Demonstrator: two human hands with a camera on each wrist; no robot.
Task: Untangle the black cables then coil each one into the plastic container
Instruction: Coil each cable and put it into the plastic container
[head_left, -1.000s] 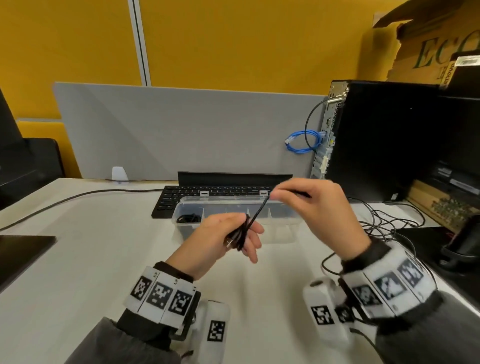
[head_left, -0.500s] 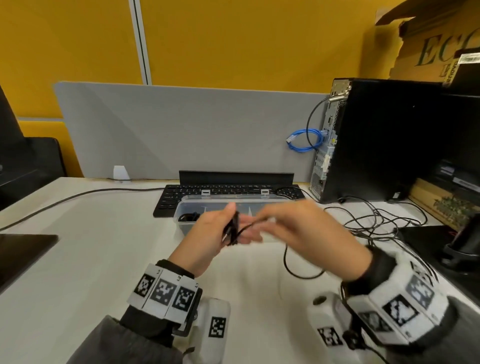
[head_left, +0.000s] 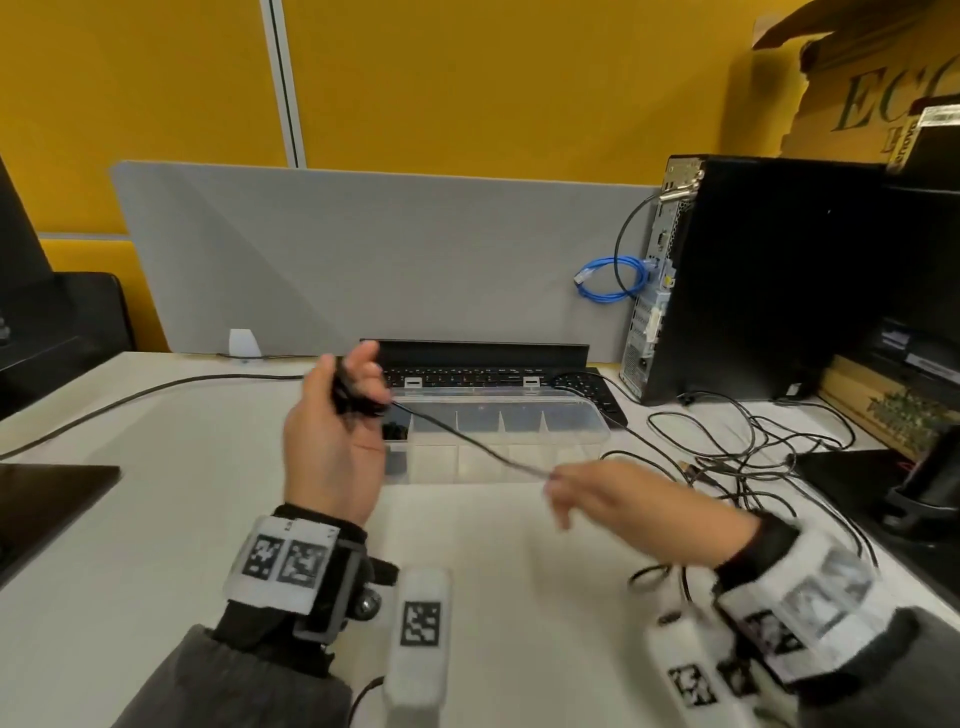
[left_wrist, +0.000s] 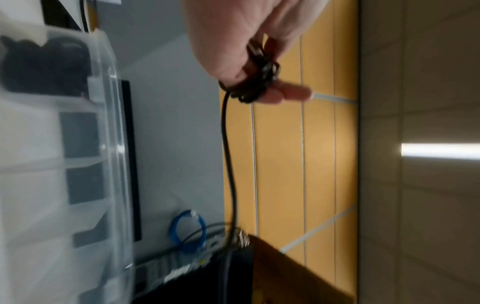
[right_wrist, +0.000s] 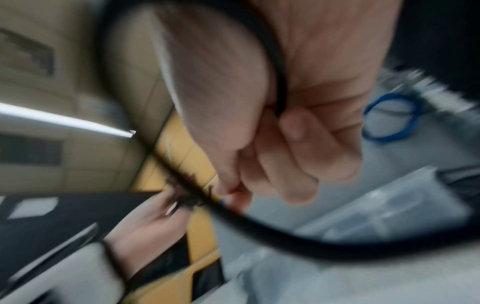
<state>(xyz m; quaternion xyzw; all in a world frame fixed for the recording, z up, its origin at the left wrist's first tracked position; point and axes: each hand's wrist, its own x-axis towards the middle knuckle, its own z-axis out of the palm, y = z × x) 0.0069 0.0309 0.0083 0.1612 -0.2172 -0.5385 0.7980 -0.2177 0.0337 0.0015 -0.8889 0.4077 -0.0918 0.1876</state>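
My left hand (head_left: 332, 441) grips a small coil of thin black cable (head_left: 353, 397) at ten o'clock; my right hand (head_left: 618, 499) pinches its taut tail at four, feeding the next wrap. The clear plastic divided container (head_left: 571, 441) waits at twelve.

An office workstation: a pale desk (head_left: 156, 519) backed by a grey partition screen (head_left: 363, 260) against a yellow panelled wall (head_left: 467, 78). A black keyboard (head_left: 467, 371) lies by the screen, a black computer tower (head_left: 769, 280) with a coiled blue network cable (head_left: 613, 280) stands at the right, and the left wrist view shows ceiling tiles with a strip light (left_wrist: 439, 151).
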